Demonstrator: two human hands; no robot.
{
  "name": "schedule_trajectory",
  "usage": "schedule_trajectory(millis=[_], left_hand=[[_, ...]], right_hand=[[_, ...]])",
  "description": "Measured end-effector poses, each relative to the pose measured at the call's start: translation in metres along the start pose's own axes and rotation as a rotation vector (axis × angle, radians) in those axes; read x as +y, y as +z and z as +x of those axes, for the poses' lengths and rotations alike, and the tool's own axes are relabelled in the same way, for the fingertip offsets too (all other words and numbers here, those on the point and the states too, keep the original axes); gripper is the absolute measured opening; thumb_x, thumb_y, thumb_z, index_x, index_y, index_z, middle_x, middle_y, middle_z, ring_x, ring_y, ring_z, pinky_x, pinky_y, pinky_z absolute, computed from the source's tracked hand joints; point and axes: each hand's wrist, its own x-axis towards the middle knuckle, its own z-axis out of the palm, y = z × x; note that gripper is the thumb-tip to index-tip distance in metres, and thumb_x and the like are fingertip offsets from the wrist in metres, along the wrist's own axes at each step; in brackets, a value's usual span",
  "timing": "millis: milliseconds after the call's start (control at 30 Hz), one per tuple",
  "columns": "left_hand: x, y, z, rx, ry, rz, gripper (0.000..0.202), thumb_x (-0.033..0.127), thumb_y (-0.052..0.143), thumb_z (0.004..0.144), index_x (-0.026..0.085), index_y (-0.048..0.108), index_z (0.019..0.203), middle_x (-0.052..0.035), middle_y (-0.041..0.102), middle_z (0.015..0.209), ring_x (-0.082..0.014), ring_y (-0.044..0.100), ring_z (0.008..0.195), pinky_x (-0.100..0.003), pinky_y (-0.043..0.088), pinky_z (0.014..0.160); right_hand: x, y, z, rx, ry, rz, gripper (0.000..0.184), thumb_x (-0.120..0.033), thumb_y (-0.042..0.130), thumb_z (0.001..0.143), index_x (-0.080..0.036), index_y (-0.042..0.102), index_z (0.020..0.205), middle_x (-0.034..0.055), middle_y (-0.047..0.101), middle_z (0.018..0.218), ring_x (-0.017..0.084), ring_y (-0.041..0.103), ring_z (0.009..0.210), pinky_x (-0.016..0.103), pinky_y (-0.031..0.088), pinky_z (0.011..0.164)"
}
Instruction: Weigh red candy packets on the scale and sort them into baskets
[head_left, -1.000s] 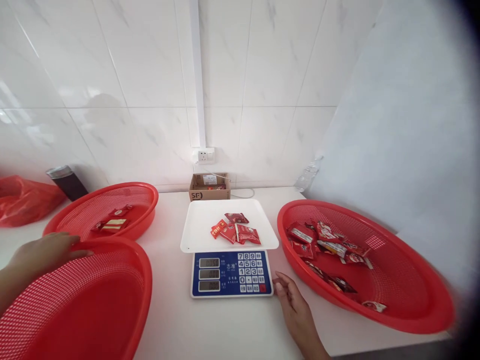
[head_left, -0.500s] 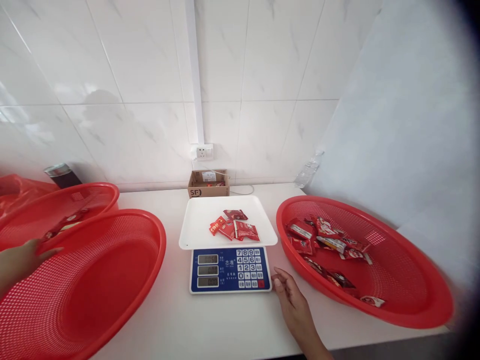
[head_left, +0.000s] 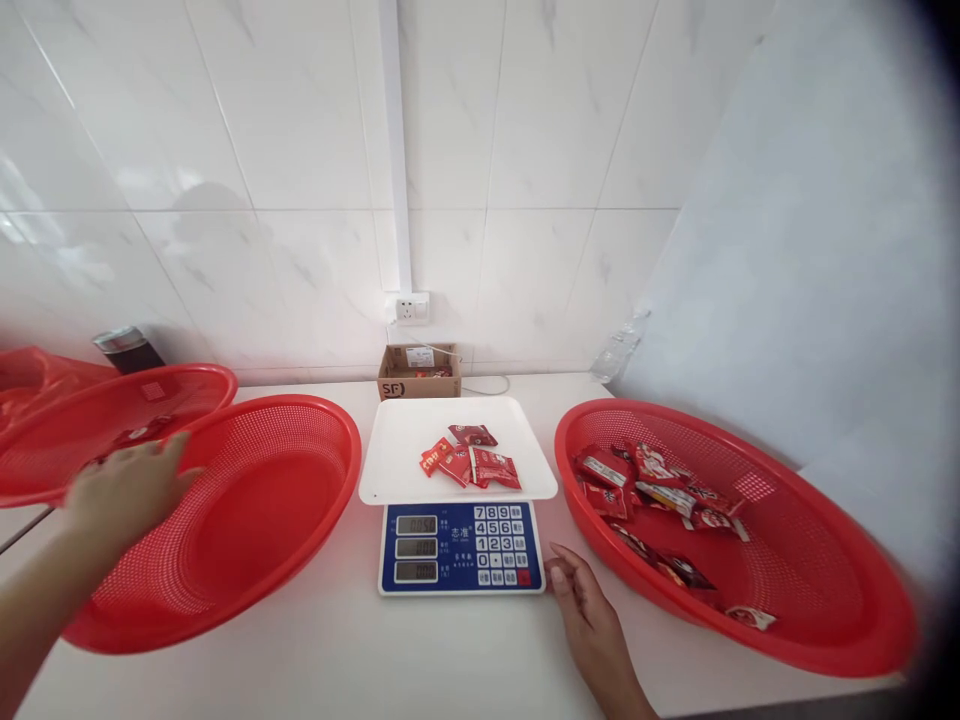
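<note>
My left hand (head_left: 124, 487) lies on the far left rim of an empty red mesh basket (head_left: 247, 520), fingers stretched and blurred by motion. Behind it a second red basket (head_left: 90, 425) holds a few packets. My right hand (head_left: 589, 610) rests flat on the white counter, fingers out, touching the right front corner of a blue-faced scale (head_left: 459, 545). Several red snack packets (head_left: 469, 462) lie on the scale's white tray (head_left: 397, 450). At the right, a large red basket (head_left: 795, 560) holds several more packets (head_left: 649, 485).
A small cardboard box (head_left: 418, 371) stands against the tiled wall under a socket (head_left: 408, 308). A dark cylinder (head_left: 124, 348) and a red plastic bag (head_left: 30, 375) sit at the far left. A clear bottle (head_left: 619, 350) leans in the right corner.
The empty basket has slid right, close beside the scale, with my left hand moving right along its rim. The basket with packets has shifted to the far left. My right hand has stayed put.
</note>
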Motion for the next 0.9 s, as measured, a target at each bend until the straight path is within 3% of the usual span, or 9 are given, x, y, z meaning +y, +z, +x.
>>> schedule_trajectory(millis=[100,200,267,367,500,633,733,900], left_hand=[[0.082,-0.006,-0.027,-0.101,0.314,-0.177,0.043,0.045,0.035,0.084,0.024,0.044,0.121,-0.0058,0.053,0.123,-0.0234,0.046,0.113,-0.037,0.036,0.093],[0.16,0.001,-0.05,-0.26,0.506,-0.3,0.038,0.046,0.039,0.083,0.025,0.047,0.114,-0.0044,0.056,0.118,-0.0212,0.051,0.107,-0.033,0.041,0.086],[0.198,0.013,-0.056,-0.303,0.581,-0.3,0.032,0.04,0.04,0.083,0.023,0.047,0.11,-0.0065,0.057,0.112,-0.0209,0.056,0.096,-0.032,0.044,0.077],[0.23,0.031,-0.052,-0.302,0.682,-0.267,0.026,0.028,0.044,0.08,0.02,0.048,0.104,-0.0082,0.059,0.104,-0.0226,0.054,0.098,-0.032,0.044,0.076],[0.246,0.044,-0.042,-0.28,0.706,-0.255,0.026,0.012,0.042,0.074,0.018,0.05,0.099,-0.0089,0.058,0.1,-0.0229,0.054,0.096,-0.033,0.043,0.078],[0.246,0.046,-0.039,-0.258,0.68,-0.282,0.031,0.008,0.041,0.072,0.019,0.048,0.101,-0.0061,0.056,0.104,-0.0178,0.055,0.091,-0.028,0.044,0.075],[0.229,0.035,-0.038,-0.208,0.621,-0.286,0.034,0.008,0.04,0.073,0.02,0.046,0.104,-0.0064,0.054,0.109,-0.0173,0.054,0.094,-0.027,0.044,0.073],[0.176,0.004,-0.028,-0.064,0.41,-0.052,0.031,0.014,0.036,0.076,0.02,0.05,0.103,-0.0086,0.058,0.101,-0.0258,0.053,0.093,-0.035,0.042,0.07]], right_hand=[[0.0,0.001,0.001,0.015,0.013,0.013,0.049,-0.054,0.05,0.073,-0.019,0.057,0.107,0.0088,0.066,0.103,0.024,0.061,0.095,0.034,0.05,0.081],[0.002,0.001,0.001,0.012,0.001,0.023,0.051,-0.055,0.049,0.074,-0.019,0.056,0.109,0.0094,0.065,0.104,0.023,0.061,0.095,0.034,0.048,0.083],[0.005,0.001,0.001,0.0,-0.003,0.04,0.051,-0.055,0.049,0.075,-0.018,0.054,0.111,0.0094,0.065,0.103,0.023,0.061,0.096,0.034,0.048,0.084],[0.007,0.0,0.0,-0.002,-0.004,0.063,0.05,-0.054,0.048,0.076,-0.019,0.054,0.111,0.0087,0.065,0.102,0.023,0.061,0.095,0.034,0.049,0.083],[0.003,-0.001,-0.001,-0.015,-0.03,0.083,0.05,-0.055,0.046,0.078,-0.018,0.054,0.11,0.0081,0.066,0.095,0.021,0.062,0.089,0.032,0.05,0.079],[0.001,-0.002,-0.001,-0.024,-0.033,0.092,0.05,-0.054,0.047,0.078,-0.018,0.054,0.11,0.0085,0.065,0.096,0.021,0.062,0.09,0.032,0.049,0.079],[0.002,-0.002,-0.002,-0.019,-0.023,0.09,0.049,-0.052,0.048,0.078,-0.018,0.054,0.111,0.0086,0.065,0.099,0.021,0.061,0.091,0.032,0.049,0.08],[0.001,-0.003,-0.001,-0.013,-0.02,0.116,0.044,-0.048,0.051,0.078,-0.019,0.056,0.11,0.0074,0.065,0.096,0.02,0.062,0.088,0.032,0.049,0.078]])
